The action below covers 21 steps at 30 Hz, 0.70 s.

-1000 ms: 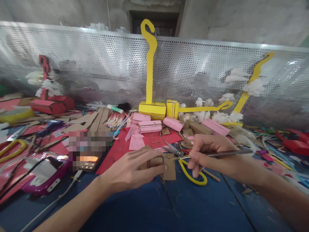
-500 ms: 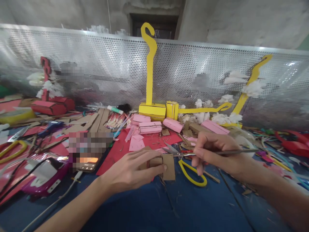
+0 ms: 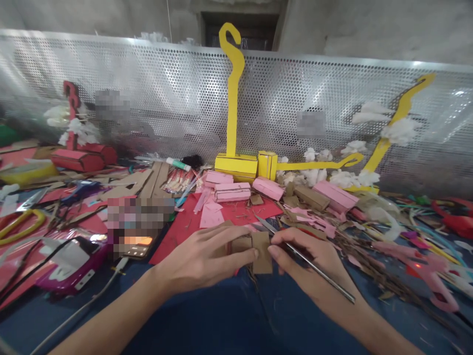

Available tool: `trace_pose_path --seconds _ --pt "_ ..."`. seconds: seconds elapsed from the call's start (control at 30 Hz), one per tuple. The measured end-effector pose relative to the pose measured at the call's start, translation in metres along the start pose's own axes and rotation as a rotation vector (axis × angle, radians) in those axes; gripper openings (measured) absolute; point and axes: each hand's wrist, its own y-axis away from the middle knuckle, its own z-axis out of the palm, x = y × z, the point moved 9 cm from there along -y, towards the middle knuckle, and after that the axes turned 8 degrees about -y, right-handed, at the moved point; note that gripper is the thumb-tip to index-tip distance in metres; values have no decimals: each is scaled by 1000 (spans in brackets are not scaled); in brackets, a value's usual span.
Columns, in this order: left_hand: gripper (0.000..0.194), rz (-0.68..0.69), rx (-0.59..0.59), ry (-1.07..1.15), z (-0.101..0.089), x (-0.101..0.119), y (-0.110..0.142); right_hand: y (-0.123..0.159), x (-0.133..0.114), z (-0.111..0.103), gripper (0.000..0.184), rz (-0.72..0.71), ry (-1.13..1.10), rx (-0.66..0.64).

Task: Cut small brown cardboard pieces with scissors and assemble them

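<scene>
Since half a second ago my right hand [image 3: 306, 256] has come in from the right and now sits against the brown cardboard piece [image 3: 258, 251], fingers closed on a thin metal rod [image 3: 314, 268] held like a pen, its tip at the card's upper edge. My left hand [image 3: 203, 259] lies flat, pressing the card down on the blue bench [image 3: 207, 325], near its front edge, so it cannot shift. Pink boxes [image 3: 232, 191] lie behind, well apart.
</scene>
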Motion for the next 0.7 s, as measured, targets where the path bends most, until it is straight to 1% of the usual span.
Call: trace_pose_path --seconds 0.07,0.13,0.23,0.3,0.43,0.53,0.63,0.7 --pt "28 10 9 2 0 1 0 0 0 2 23 2 21 9" --pt "32 19 4 10 0 1 0 -1 2 7 27 24 -11 -6" --pt "38 21 -25 20 3 1 1 0 7 13 34 67 -75 -36" --pt "40 14 -55 20 6 0 3 1 9 13 36 82 -83 -30" --pt "43 14 -93 11 9 0 4 0 9 14 35 94 -105 -37" --pt "39 12 -67 15 7 0 3 0 10 16 34 95 -117 -62" --pt "33 -5 -18 14 1 -1 1 -1 8 11 32 63 -80 -46" --pt "28 -2 1 7 -1 -1 0 -2 3 -2 28 12 -92 39"
